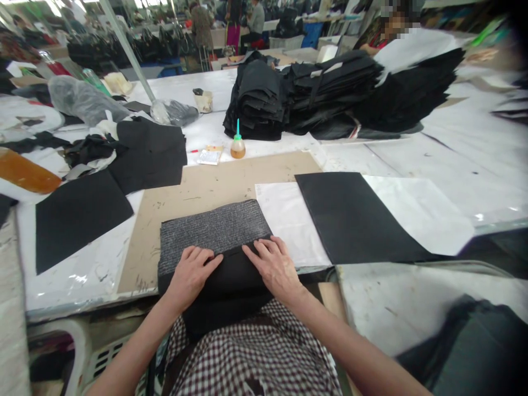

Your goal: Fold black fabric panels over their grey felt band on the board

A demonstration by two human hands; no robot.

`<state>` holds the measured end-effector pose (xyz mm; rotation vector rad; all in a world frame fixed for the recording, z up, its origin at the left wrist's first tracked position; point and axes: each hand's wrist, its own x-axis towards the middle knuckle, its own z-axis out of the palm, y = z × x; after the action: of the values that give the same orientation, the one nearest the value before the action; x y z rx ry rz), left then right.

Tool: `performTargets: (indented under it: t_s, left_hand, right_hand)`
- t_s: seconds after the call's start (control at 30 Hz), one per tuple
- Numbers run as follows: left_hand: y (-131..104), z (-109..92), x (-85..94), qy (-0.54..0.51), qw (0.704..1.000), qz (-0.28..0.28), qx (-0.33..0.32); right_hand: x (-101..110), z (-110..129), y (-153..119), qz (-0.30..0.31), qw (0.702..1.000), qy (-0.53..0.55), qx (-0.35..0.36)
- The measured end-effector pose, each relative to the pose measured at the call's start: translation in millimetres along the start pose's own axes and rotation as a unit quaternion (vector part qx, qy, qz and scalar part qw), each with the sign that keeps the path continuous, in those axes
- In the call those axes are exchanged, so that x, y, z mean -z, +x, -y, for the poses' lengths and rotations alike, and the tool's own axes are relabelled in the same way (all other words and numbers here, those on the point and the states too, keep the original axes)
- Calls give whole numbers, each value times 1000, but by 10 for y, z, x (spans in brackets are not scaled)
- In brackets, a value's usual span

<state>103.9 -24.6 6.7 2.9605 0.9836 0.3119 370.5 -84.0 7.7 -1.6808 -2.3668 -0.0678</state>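
Observation:
A piece of black fabric (231, 275) drapes over the table's front edge and down into my lap. Beyond its upper edge shows a grey ribbed, speckled piece (214, 224), lying flat on a beige board. My left hand (193, 272) rests on the left part of the line where black meets grey, thumb stretched toward the middle. On the right part of that line lies my right hand (274, 267), fingers apart and pressed down on the cloth. Both thumbs point toward each other with a gap between them. The underside of the fabric is hidden.
A black sheet (355, 220) lies over white paper (289, 220) on the right. Behind stand a small glue bottle (238, 147) and stacked black pieces (313, 93). More black pieces (82, 214) lie left, near an orange bottle (27, 170). A person (385, 33) sits across.

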Motion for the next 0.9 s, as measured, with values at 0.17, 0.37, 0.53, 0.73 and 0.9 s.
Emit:
performTargets:
  t_s: [0.17, 0.37, 0.53, 0.73, 0.9]
  left_hand:
    - [6, -37, 55, 30, 999, 19, -6]
    - [-171, 136, 28, -34, 999, 3, 36]
    - [-503, 388, 72, -86, 995, -22, 45]
    - [-606, 432, 164, -41, 999, -5, 11]
    - [-554, 400, 287, 27, 998, 40, -27]
  right_hand:
    - [-21, 312, 162, -26, 1000, 5, 12]
    - [-218, 596, 221, -2, 996, 58, 62]
    - [-172, 569, 234, 18, 995, 62, 70]
    - [-102, 572, 285, 35, 995, 43, 82]
    - [-55, 704, 382, 22, 995, 42, 84]
